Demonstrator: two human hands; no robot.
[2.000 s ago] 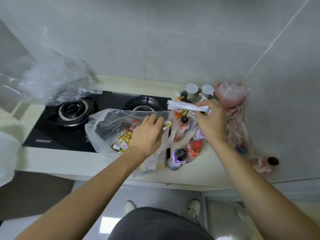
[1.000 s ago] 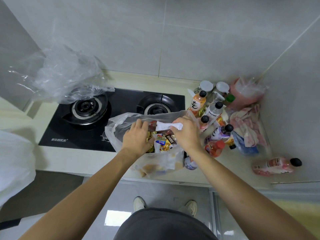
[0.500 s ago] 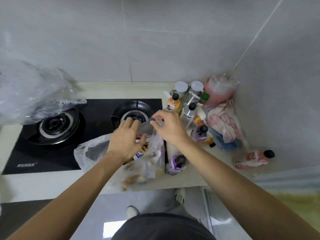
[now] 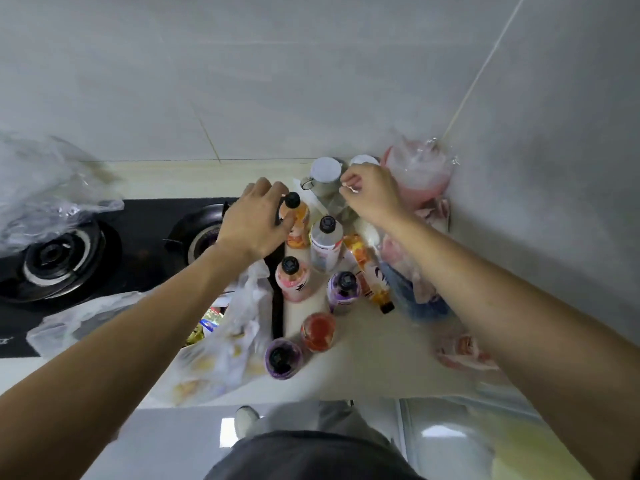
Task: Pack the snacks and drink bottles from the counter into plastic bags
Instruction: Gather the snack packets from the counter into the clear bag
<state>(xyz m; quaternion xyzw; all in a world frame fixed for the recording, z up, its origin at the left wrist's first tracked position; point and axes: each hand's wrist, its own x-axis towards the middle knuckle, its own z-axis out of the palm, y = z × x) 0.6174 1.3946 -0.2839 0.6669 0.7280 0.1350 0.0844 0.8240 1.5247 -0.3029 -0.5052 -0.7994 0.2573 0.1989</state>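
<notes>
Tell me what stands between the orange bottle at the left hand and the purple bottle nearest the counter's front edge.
In the head view, a pink bottle with a black cap stands between the orange bottle and the purple bottle, upright on the counter.

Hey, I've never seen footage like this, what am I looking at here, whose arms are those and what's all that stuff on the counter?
This is one picture from a wide-angle camera worn on a person's head, looking down, so the two bare arms are the wearer's own. There is no machine.

The left hand wraps around an orange drink bottle with a black cap. The right hand reaches toward the white-lidded jars at the back and pinches something small and pale that is too blurred to name.

On the counter stand more bottles: pink, clear, two purple ones, and a red one. Another orange bottle lies on its side. A clear plastic bag with snacks inside sits near the front edge, beside the black gas stove.
</notes>
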